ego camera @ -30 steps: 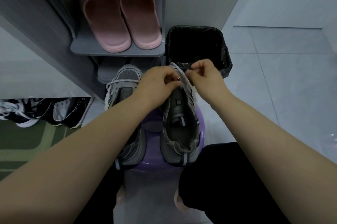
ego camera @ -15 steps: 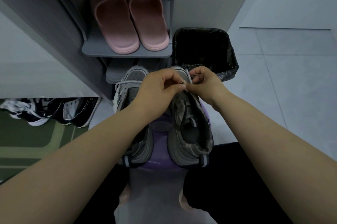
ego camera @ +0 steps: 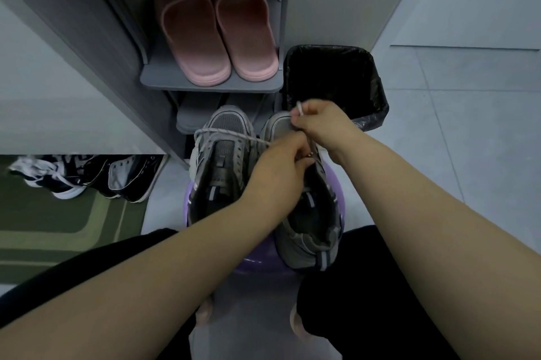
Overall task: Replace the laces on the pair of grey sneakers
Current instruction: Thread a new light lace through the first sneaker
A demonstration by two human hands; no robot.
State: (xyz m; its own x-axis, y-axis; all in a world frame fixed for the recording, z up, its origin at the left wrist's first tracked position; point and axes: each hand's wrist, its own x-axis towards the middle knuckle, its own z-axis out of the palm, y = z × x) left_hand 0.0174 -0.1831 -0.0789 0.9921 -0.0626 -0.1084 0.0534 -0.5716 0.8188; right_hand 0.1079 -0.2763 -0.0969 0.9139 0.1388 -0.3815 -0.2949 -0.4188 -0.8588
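Two grey sneakers stand side by side on a purple stool (ego camera: 336, 192). The left sneaker (ego camera: 221, 163) has a pale lace (ego camera: 225, 133) draped across its toe end. My left hand (ego camera: 281, 166) rests over the right sneaker (ego camera: 310, 225) near its eyelets and pinches the lace there. My right hand (ego camera: 319, 122) is raised over that shoe's toe and pinches the lace's white tip between thumb and fingers. The front eyelets of the right sneaker are hidden by both hands.
A grey shoe rack (ego camera: 210, 84) holds pink slippers (ego camera: 216, 34) just beyond the sneakers. A bin with a black liner (ego camera: 333, 81) stands to its right. Black-and-white sneakers (ego camera: 87, 175) lie on a green mat (ego camera: 58, 225) at left. My knees flank the stool.
My right hand has lifted away from the left hand, drawing the lace tip up and outward. The lace now stretches across the left sneaker's toe.
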